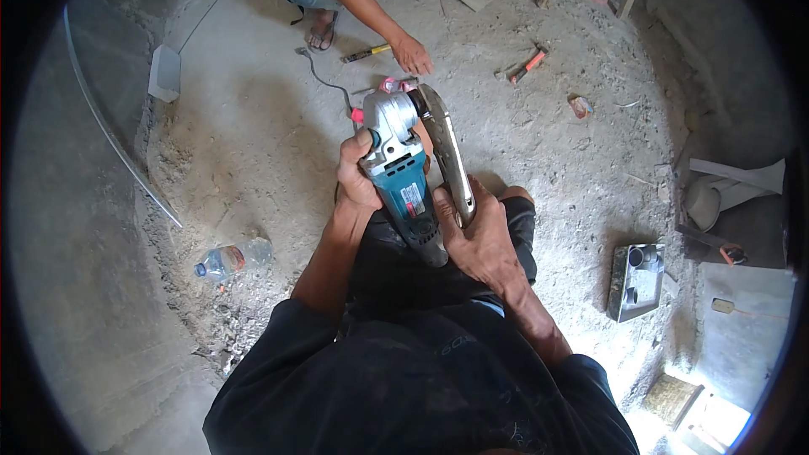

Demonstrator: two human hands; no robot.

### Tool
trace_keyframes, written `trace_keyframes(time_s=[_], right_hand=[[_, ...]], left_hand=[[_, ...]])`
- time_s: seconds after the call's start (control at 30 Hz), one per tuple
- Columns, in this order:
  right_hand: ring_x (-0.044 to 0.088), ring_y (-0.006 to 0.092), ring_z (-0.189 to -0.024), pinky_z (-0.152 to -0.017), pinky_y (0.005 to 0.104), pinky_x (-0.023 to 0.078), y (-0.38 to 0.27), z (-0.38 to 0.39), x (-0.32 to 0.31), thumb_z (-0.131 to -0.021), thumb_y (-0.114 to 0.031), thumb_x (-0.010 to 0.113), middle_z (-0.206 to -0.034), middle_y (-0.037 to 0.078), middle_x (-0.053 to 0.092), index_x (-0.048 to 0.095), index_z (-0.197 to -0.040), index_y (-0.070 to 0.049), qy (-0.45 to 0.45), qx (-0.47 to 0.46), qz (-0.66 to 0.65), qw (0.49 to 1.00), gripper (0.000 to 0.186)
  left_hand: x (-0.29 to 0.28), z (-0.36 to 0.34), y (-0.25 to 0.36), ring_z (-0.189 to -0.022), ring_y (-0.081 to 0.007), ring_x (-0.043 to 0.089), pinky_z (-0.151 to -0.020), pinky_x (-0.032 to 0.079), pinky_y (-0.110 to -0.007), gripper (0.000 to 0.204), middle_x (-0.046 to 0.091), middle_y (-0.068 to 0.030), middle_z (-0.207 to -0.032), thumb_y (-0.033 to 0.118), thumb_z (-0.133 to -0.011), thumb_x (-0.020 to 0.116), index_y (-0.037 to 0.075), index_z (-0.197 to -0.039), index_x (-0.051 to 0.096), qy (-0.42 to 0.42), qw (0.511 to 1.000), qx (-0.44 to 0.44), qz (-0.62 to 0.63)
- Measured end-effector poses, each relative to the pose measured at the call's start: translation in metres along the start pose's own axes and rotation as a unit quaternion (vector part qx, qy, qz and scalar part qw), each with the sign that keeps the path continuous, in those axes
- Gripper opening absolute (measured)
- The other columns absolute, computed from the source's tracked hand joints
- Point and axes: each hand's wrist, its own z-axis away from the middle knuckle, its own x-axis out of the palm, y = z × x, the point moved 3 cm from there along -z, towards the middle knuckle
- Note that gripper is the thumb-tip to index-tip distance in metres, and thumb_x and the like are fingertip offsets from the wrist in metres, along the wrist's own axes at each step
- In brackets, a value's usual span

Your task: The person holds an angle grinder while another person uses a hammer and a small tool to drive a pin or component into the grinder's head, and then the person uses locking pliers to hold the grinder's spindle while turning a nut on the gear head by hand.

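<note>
A teal angle grinder (403, 185) with a silver gear head is held over my lap, head pointing away from me. My left hand (358, 175) wraps its left side, the thumb pressed on the gear head. On the grinder's right, a worn metal wheel guard (447, 147) shows nearly edge-on. My right hand (482, 240) grips the near end of this guard, thumb on the side facing the grinder. Any disc inside the guard is hidden from this angle. Beyond the grinder, a co-worker's hand (411, 55) reaches down near a small pink-and-white item (396, 84).
A grey cable (324, 80) lies left of the grinder. Scattered on the rough floor are a yellow-handled tool (366, 54), a red-handled tool (529, 66) and a crumpled packet (580, 107). A plastic bottle (236, 260) lies left; a dark tray (619, 295) sits right.
</note>
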Motion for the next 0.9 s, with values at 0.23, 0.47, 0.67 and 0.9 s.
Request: trace_keyframes(time_s=[0.23,0.47,0.67,0.9], right_hand=[[0.064,0.0236,-0.069,-0.064,0.0355,0.05,-0.003,0.006,0.001,-0.084,-0.013,0.067,-0.08,0.016,0.063,0.05,-0.116,0.007,0.011,-0.02,0.012,1.0,0.041],[0.065,0.0255,-0.074,-0.067,0.0361,0.051,-0.01,0.018,-0.01,-0.087,-0.003,0.059,-0.09,0.018,0.064,0.046,-0.123,0.005,-0.049,-0.083,-0.005,0.995,0.039],[0.064,0.0307,-0.085,-0.076,0.0396,0.05,-0.014,0.022,-0.023,-0.101,-0.016,0.058,-0.099,0.021,0.064,0.035,-0.139,0.009,-0.082,-0.098,0.063,0.99,0.051],[0.068,0.0481,-0.088,-0.073,0.0472,0.053,-0.022,0.026,-0.013,-0.098,-0.014,0.06,-0.091,0.03,0.067,0.041,-0.133,0.007,-0.019,-0.141,0.089,0.986,0.045]], left_hand=[[0.007,0.001,0.007,-0.078,-0.0242,0.068,-0.069,0.057,-0.037,0.078,0.067,-0.0158,-0.099,0.061,-0.082,0.053,0.0,-0.13,0.053,-0.008,1.0,0.003,-0.009],[-0.002,0.003,0.009,-0.101,-0.0254,0.067,-0.091,0.056,-0.039,0.083,0.065,-0.0152,-0.116,0.061,-0.082,0.052,-0.002,-0.136,0.051,-0.001,1.0,0.003,0.021],[0.006,0.003,0.008,-0.076,-0.0244,0.068,-0.068,0.057,-0.036,0.075,0.067,-0.0163,-0.092,0.058,-0.084,0.057,-0.002,-0.129,0.053,0.003,1.0,0.015,-0.009],[0.01,0.005,0.014,-0.076,-0.0237,0.068,-0.068,0.058,-0.035,0.072,0.067,-0.0159,-0.093,0.056,-0.085,0.058,-0.001,-0.129,0.052,0.014,0.999,0.028,-0.03]])
